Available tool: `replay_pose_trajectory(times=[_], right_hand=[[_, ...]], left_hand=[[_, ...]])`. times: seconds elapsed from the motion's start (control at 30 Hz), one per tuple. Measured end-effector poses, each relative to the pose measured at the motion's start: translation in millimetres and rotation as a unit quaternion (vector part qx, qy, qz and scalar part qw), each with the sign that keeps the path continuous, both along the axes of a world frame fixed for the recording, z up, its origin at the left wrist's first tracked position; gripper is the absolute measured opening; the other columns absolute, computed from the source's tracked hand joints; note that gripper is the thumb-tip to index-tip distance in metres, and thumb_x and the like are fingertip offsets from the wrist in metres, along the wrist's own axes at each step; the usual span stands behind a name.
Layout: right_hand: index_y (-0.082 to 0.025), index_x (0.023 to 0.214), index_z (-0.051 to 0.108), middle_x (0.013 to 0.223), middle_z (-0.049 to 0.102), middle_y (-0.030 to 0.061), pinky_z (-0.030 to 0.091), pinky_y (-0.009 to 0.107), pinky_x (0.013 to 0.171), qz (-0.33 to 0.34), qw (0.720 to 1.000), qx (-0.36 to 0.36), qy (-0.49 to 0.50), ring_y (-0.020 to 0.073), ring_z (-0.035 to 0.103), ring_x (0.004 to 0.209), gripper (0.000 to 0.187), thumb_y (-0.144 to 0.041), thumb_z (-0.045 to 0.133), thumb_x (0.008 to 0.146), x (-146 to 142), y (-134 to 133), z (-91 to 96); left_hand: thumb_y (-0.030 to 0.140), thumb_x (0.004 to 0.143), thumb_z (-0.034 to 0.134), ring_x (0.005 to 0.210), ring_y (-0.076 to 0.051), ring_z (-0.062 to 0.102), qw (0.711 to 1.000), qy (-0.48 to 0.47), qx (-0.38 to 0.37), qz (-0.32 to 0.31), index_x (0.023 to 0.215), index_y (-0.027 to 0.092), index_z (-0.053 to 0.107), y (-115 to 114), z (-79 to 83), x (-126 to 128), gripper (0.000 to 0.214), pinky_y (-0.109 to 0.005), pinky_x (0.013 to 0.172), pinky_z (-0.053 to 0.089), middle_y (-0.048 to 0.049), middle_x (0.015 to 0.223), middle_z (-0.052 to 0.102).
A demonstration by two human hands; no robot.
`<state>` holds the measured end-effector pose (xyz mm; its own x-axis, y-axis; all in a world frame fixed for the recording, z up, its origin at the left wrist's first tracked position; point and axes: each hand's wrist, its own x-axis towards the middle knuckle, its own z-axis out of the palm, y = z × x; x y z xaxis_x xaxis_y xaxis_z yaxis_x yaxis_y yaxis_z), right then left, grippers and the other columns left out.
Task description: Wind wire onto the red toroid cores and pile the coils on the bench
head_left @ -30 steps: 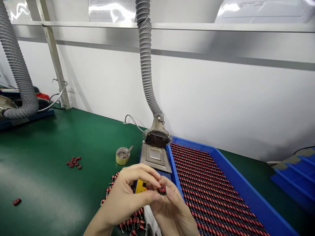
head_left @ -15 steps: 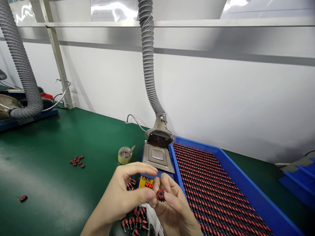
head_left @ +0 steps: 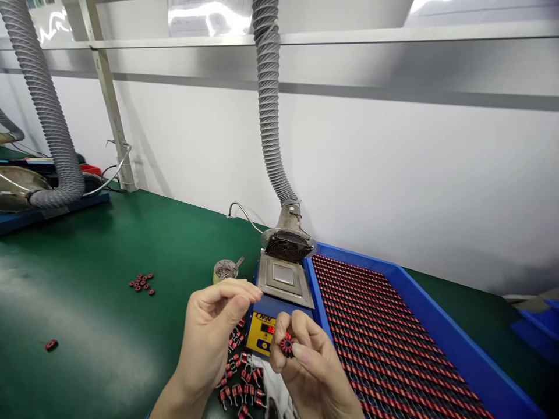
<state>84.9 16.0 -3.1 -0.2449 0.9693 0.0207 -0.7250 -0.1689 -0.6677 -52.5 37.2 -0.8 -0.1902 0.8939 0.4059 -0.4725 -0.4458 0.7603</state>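
A coil (head_left: 286, 345), a small ring core wound in red and black, is pinched between the thumb and fingertips (head_left: 300, 326) of the right hand (head_left: 317, 366), just in front of a yellow heater panel (head_left: 261, 333). The left hand (head_left: 209, 331) is raised near it but not touching, fingers half-curled and holding nothing that shows.

Under the hands, a loose pile of leaded coils (head_left: 240, 372) lies on the green mat (head_left: 87, 244), beside a white cloth (head_left: 275, 387). The panel's red display is lit, but its digits are too small to read. Behind the panel is a square steel plate (head_left: 283, 278), and behind that a round fan grille (head_left: 288, 245) on a grey hose (head_left: 268, 99) rising up the wall.

To the right, a blue tray (head_left: 441, 329) holds tight rows of red-and-black coils (head_left: 384, 331). To the left, a small tin (head_left: 225, 270) of metal bits sits just behind the plate's corner, a cluster of red rings (head_left: 142, 283) lies farther out, and one lone ring (head_left: 51, 345) lies well apart.
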Motion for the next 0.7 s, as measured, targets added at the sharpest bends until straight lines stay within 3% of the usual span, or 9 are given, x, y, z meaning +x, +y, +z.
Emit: replay_pose_trajectory(times=[0.07, 0.17, 0.27, 0.33, 0.43, 0.57, 0.7], right_hand=[[-0.018, 0.064, 0.065, 0.073, 0.067, -0.0007, 0.049, 0.019, 0.059, -0.024, 0.999, 0.018, -0.029, 0.0102, 0.062, 0.058, 0.027, -0.024, 0.091, 0.066, 0, 0, 1.4], [-0.021, 0.071, 0.072, 0.075, 0.07, -0.0001, 0.051, 0.019, 0.067, -0.113, 0.983, 0.063, -0.131, 0.0124, 0.064, 0.068, 0.024, -0.032, 0.093, 0.065, 0, -2, 0.6], [-0.029, 0.085, 0.077, 0.081, 0.076, -0.0009, 0.053, 0.018, 0.073, -0.19, 0.951, 0.093, -0.225, 0.0143, 0.068, 0.078, 0.025, -0.035, 0.092, 0.066, 2, -5, -2.6], [-0.034, 0.092, 0.076, 0.087, 0.078, -0.0016, 0.054, 0.018, 0.073, -0.202, 0.941, 0.103, -0.253, 0.0151, 0.071, 0.08, 0.027, -0.032, 0.09, 0.069, 5, -6, -5.9], [-0.034, 0.096, 0.077, 0.09, 0.078, -0.0006, 0.055, 0.019, 0.074, -0.178, 0.939, 0.125, -0.265, 0.0162, 0.072, 0.084, 0.025, -0.026, 0.087, 0.074, 10, -3, -11.4], [-0.029, 0.089, 0.08, 0.086, 0.074, 0.0002, 0.055, 0.02, 0.076, -0.114, 0.959, 0.151, -0.211, 0.0147, 0.069, 0.082, 0.016, -0.025, 0.087, 0.075, 13, 4, -12.2], [-0.023, 0.076, 0.08, 0.079, 0.071, -0.0007, 0.055, 0.018, 0.071, -0.074, 0.991, 0.076, -0.077, 0.0113, 0.066, 0.071, 0.017, -0.027, 0.093, 0.065, 8, 4, -2.1]], left_hand=[[0.035, 0.085, 0.074, 0.087, -0.011, 0.069, 0.998, 0.049, 0.023, 0.012, 0.077, 0.031, 0.08, -1, 0.1, -9, 0.01, -0.018, 0.09, 0.051, 0.0064, 0.079, 0.078], [0.032, 0.089, 0.069, 0.101, -0.015, 0.067, 0.981, 0.189, 0.047, -0.009, 0.091, 0.034, 0.079, -4, 3.6, -18, 0.01, -0.022, 0.096, 0.048, 0.0037, 0.097, 0.078], [0.026, 0.092, 0.064, 0.116, -0.019, 0.062, 0.929, 0.356, 0.027, -0.095, 0.107, 0.034, 0.076, -8, 9.8, -18, 0.021, -0.027, 0.101, 0.044, -0.0003, 0.122, 0.071], [0.023, 0.093, 0.06, 0.12, -0.021, 0.06, 0.898, 0.412, 0.011, -0.152, 0.11, 0.033, 0.074, -9, 13.0, -14, 0.024, -0.03, 0.103, 0.042, -0.0021, 0.13, 0.068], [0.024, 0.094, 0.058, 0.117, -0.021, 0.061, 0.899, 0.404, 0.008, -0.168, 0.097, 0.028, 0.075, -8, 14.2, -7, 0.018, -0.031, 0.101, 0.043, -0.0035, 0.126, 0.069], [0.024, 0.097, 0.055, 0.102, -0.019, 0.065, 0.925, 0.36, 0.043, -0.115, 0.084, 0.023, 0.07, -7, 11.2, -3, 0.02, -0.028, 0.091, 0.047, -0.0037, 0.109, 0.073], [0.022, 0.097, 0.057, 0.098, -0.015, 0.065, 0.95, 0.296, 0.089, -0.041, 0.082, 0.025, 0.069, -9, 5.2, -4, 0.019, -0.023, 0.088, 0.047, 0.0007, 0.099, 0.074]])
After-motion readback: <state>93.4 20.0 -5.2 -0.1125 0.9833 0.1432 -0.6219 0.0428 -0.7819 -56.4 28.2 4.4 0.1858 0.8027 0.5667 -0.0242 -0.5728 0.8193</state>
